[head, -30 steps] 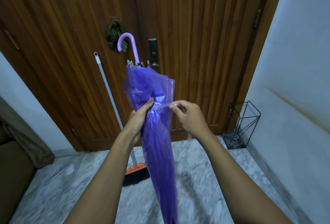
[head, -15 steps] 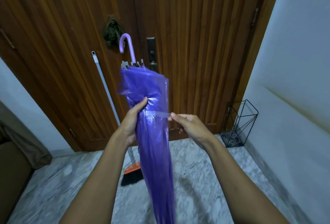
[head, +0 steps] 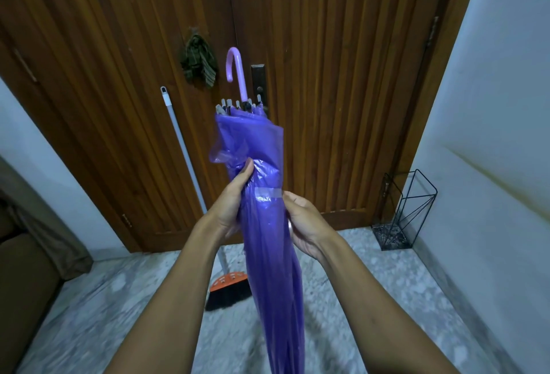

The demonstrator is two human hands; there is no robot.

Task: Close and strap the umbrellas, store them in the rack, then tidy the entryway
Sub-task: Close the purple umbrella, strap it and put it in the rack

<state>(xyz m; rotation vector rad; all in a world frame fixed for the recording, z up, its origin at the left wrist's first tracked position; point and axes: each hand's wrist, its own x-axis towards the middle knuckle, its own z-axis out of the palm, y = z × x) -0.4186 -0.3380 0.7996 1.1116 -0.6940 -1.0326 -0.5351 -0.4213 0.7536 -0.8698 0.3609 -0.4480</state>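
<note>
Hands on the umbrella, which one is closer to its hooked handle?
The left hand: gripping the purple umbrella, its thumb reaches above the pale strap, while the right hand holds from strap level downward.

Two bare forearms [head: 178,284] (bare wrists too), left hand [head: 235,207], right hand [head: 303,221]

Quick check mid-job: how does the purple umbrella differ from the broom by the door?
The umbrella is purple with a hooked handle on top; the broom has a pale straight pole and an orange head with black bristles. The umbrella is held by the left hand and right hand; the broom leans untouched on the door, head on the floor. Both are long, slim and roughly upright.
</note>
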